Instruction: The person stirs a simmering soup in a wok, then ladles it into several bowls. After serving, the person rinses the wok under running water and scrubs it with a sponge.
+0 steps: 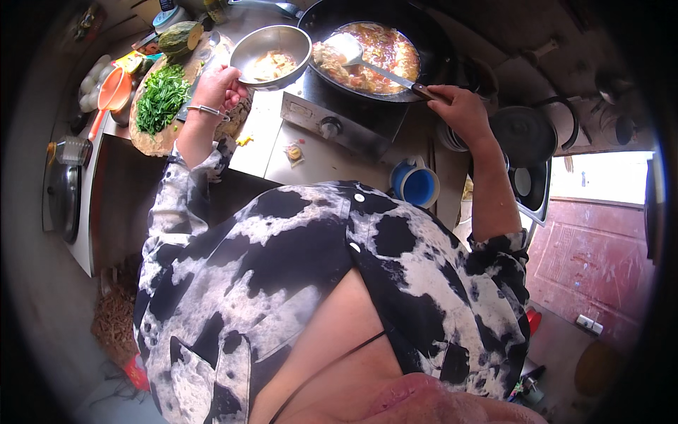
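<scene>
My left hand (220,90) grips the near left rim of a round metal bowl (249,46), which has some cooked food (273,64) in its bottom. The bowl is beside the left edge of a dark wok (439,47). In the wok lies a reddish soupy dish (381,47) with pale chunks. My right hand (458,111) holds the wooden handle of a metal cooking spatula (386,74). Its blade rests over the left part of the food, against a pale lump. Below the wok is a stove with a control knob (331,127).
Chopped greens (161,98) lie on a round wooden chopping board (145,143) at the left, with a cut squash (180,38) behind them. An orange ladle (114,90) is further left. A blue-lined mug (418,185) stands near the counter's front edge. A dark lidded pot (524,135) is at right.
</scene>
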A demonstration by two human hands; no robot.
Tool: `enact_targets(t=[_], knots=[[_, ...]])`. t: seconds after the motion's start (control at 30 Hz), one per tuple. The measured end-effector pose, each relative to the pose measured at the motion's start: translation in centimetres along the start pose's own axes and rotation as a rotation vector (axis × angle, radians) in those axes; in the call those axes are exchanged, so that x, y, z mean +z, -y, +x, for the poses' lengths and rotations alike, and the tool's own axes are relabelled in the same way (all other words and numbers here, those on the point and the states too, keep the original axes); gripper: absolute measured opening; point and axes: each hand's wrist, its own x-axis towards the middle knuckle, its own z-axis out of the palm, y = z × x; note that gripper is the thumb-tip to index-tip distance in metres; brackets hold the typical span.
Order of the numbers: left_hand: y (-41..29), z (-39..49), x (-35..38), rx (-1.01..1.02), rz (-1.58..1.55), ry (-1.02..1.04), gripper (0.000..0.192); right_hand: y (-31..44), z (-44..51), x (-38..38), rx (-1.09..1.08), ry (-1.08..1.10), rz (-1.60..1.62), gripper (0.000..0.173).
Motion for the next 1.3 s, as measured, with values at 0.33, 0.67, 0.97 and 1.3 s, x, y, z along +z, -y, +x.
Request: enact_targets(t=[0.33,0.67,0.97,1.3], knots=[[0.3,0.2,0.2,0.000,0.018,0.008,0.012,-2.5,-0.4,-0.6,0.015,0.077,0.275,0.037],[0.7,0.9,0.1,-0.019,0.037,0.001,0.012,-1.5,-0.6,-2.9,-0.005,-0.088,-0.225,0.026],[0.8,0.7,0.3,-0.015,0.034,-0.001,0.012,0.5,-0.7,-5.1,-0.075,0.077,-0.292,0.025],[1.0,1.1,0.1,-0.025,0.025,0.010,0.013,-1.5,0.9,-0.4,0.103,0.148,0.179,0.035]])
